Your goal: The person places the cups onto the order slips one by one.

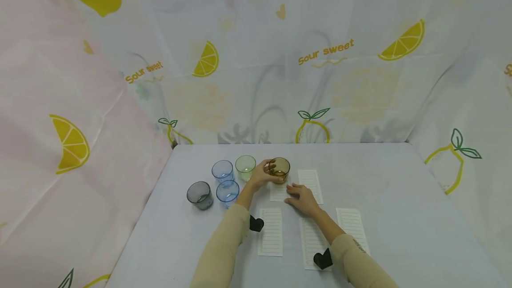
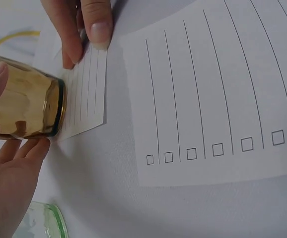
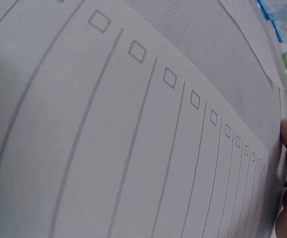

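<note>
The left hand is gripping an amber glass, the right hand is touching one lined paper, and a checkbox sheet and green glass are sitting nearby.

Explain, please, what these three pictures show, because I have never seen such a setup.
There is no machine: a person is working bare-handed. The wide picture comes from a camera worn on the head; the two close ones come from cameras on the left and right wrists. On the table stand two blue glasses, a green glass and a grey glass; five lined sheets lie there too. The left hand holds an amber glass. The right hand is beside it, at a sheet; whether it grips the paper is unclear.
</note>
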Motion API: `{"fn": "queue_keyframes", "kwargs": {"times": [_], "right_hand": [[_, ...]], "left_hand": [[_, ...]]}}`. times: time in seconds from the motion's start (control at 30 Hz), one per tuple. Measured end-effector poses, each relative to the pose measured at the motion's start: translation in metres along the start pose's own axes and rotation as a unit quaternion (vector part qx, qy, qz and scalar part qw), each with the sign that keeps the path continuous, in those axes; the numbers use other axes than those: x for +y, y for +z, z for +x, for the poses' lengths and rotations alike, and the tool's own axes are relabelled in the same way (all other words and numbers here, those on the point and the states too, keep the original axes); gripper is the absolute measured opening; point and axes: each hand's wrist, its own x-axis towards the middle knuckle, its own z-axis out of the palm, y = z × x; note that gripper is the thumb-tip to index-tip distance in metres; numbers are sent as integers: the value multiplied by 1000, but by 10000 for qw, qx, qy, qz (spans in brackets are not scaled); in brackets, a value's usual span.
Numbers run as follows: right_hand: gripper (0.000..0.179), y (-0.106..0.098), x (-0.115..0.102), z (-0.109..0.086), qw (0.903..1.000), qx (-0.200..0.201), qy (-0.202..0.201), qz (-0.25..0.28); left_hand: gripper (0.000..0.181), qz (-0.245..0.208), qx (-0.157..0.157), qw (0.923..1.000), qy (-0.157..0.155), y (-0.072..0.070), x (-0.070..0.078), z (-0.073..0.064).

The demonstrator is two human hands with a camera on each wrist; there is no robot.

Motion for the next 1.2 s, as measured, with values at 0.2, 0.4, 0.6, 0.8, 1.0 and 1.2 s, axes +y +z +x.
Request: {"fn": "queue_keyframes", "kwargs": {"times": [0.2, 0.4, 0.6, 0.8, 1.0, 1.2], "right_hand": [[37, 0, 0, 0, 9999, 27, -59, -131], [37, 0, -1, -1, 9999, 26, 51, -99], [36, 0, -1, 0, 10000, 44, 41, -68], [36, 1, 1, 0, 10000, 37, -6, -77], [36, 1, 2, 0, 9998, 38, -141, -132], [36, 1, 0, 0, 9999, 71, -130, -81]], "left_hand": [[73, 11, -102, 9999, 21, 1, -1, -2], [73, 81, -282, 9995, -92, 2, 1, -3], [72, 184, -342, 9992, -65, 1, 0, -3], [76, 70, -377, 9992, -75, 0, -3, -3], [87, 93, -218, 9997, 7, 0, -4, -12], [90, 76, -29, 9997, 240, -1, 6, -24]]}}
